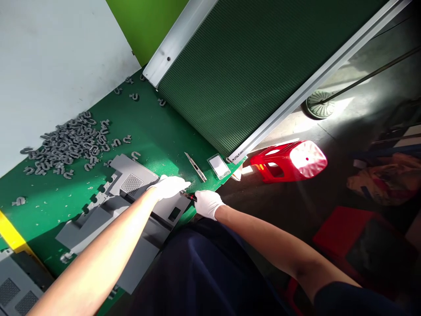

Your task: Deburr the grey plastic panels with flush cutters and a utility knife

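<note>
My left hand (170, 187), in a white glove, lies over the upper edge of a grey plastic panel (131, 208) with its fingers stretched out to the right. My gloved right hand (206, 204) is closed round the red and black handle of a small tool (188, 195). The tool's metal tip is at the panel's right corner, just below my left fingertips. Near the panel's square opening, both hands are close together. A box cutter (196, 167) lies on the green table just above my hands.
Many grey U-shaped clips (70, 142) are heaped at the left of the green table (148, 127). A clear case (219, 166) lies by the conveyor belt (250, 66). A red stool (289, 161) stands beyond the table edge. Another grey panel (16, 285) is at lower left.
</note>
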`<state>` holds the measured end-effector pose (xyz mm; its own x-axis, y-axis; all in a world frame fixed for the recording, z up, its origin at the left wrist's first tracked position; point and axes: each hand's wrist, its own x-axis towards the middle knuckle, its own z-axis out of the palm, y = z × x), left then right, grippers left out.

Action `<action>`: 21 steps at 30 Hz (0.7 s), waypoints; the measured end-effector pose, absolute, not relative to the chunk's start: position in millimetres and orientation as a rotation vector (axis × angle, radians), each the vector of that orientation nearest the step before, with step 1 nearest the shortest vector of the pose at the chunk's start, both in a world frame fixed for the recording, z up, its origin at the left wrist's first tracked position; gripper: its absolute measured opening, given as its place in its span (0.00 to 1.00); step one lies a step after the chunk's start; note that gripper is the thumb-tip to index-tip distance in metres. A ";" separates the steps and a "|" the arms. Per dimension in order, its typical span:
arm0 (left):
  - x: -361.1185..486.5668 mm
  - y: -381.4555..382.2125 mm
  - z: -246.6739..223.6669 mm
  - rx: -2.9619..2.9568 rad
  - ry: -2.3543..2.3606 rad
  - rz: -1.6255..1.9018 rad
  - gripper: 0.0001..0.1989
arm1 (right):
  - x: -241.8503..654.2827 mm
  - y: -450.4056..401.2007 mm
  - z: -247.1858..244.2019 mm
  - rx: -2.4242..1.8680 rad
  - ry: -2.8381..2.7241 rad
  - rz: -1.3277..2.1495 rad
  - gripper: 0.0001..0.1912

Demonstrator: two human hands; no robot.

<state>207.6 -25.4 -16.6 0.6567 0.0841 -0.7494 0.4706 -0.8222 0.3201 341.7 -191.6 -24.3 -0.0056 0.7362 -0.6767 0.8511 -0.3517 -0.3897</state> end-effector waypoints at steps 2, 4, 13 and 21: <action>207.6 -25.2 -16.9 2.349 0.451 -1.033 0.25 | 340.1 -190.7 -24.7 2.129 1.700 -1.280 0.13; 207.5 -25.7 -16.0 2.304 0.494 -0.990 0.23 | 339.4 -190.8 -25.9 2.141 1.687 -1.276 0.13; 205.6 -25.1 -15.5 2.043 0.746 -0.669 0.22 | 341.3 -191.0 -32.2 2.153 1.683 -1.257 0.15; 194.6 -16.5 -13.3 1.847 1.149 -0.084 0.21 | 355.2 -190.8 -28.7 2.245 1.587 -1.299 0.16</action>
<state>194.6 -16.5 -13.3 0.5604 0.6711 -0.4854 0.7346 -0.1320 0.6655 355.2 -190.8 -28.7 0.0929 0.7256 -0.6818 0.8116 -0.4518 -0.3703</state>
